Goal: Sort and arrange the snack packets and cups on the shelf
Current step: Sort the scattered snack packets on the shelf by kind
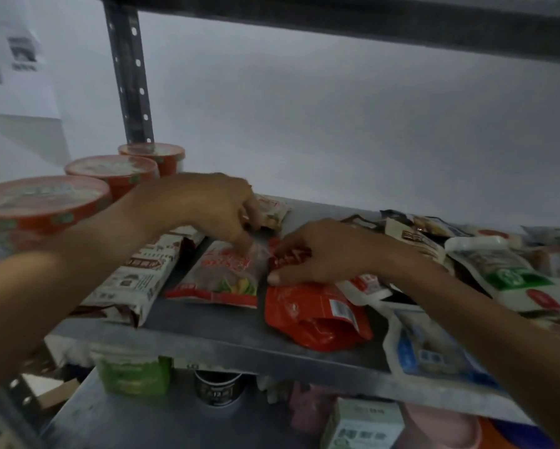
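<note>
At mid-frame the left hand (220, 212) pinches the top edge of a clear red-printed packet (222, 275) lying on the grey metal shelf (207, 332). Its fingertips hide part of a small pale packet (274, 212) behind. The right hand (317, 254) lies with fingers curled over a small red packet (288, 254); whether it grips it I cannot tell. Just below lies a red pouch (317, 315). Three orange cups (42, 205) stand at the left, the nearest cut off. Blurred packets crowd the right edge; their print is unreadable.
</note>
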